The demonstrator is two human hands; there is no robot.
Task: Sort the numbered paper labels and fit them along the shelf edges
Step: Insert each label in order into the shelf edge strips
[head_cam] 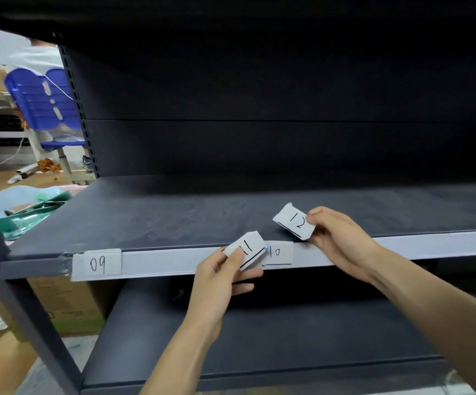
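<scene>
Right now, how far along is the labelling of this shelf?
Done: label 09 and label 10 sit on the shelf edge strip. In hand: the left hand pinches label 11, the right hand pinches label 12. Left: fitting both on the strip.

Left grip [225, 270] pinches label 11 [250, 248]; right grip [335, 236], farther forward, pinches label 12 [295, 220].

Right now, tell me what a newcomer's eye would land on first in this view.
White paper labels pop against the dark shelf: the right hand pinches label 12 just above the front edge, and the left hand holds label 11 before the pale edge strip. On that strip already sit label 10, mid-strip, and label 09, at its left end. A blue chair shows far left.
</scene>
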